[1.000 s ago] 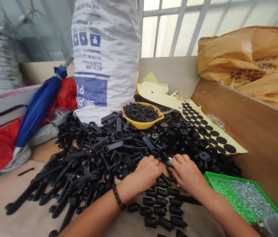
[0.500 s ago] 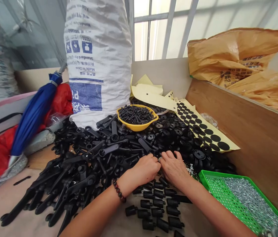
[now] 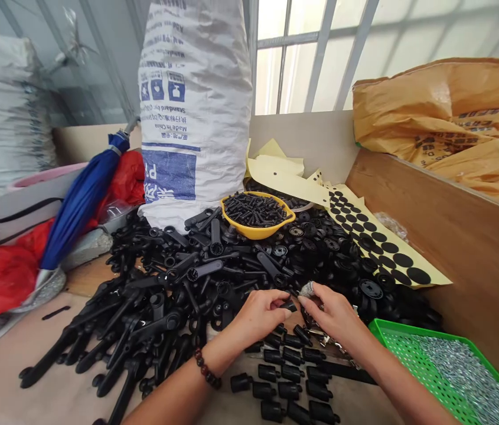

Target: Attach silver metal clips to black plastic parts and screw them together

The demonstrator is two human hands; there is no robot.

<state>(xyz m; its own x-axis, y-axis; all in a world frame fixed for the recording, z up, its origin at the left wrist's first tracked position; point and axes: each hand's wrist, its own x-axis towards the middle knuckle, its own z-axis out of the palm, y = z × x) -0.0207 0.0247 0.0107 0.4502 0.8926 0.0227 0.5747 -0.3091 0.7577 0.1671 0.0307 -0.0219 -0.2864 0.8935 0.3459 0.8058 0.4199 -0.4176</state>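
Note:
My left hand (image 3: 263, 311) is closed, pinching a small black plastic part (image 3: 292, 306) between thumb and fingers. Close beside it, my right hand (image 3: 334, 310) has its thumb and forefinger drawn together at the same spot; a grey wrap covers a fingertip. What the right fingers grip is too small to make out. Below both hands, short black cylindrical handle knobs (image 3: 290, 389) lie in rough rows on the table. Small shiny metal pieces (image 3: 326, 340) lie under my right hand. Behind the hands is a heap of black crank-like levers (image 3: 205, 270).
A yellow basket (image 3: 255, 231) of black screw-like parts sits on the heap, near round black discs (image 3: 371, 288). A green tray (image 3: 408, 360) holds metal pins. Black round stickers on a yellow sheet (image 3: 435, 274), a white sack (image 3: 196, 106) and a blue umbrella (image 3: 83, 200) surround it.
My hands have turned and drawn slightly apart, showing the small black part at my left fingertips and the wrapped right fingertip. The whole view has shifted, with things appearing farther right.

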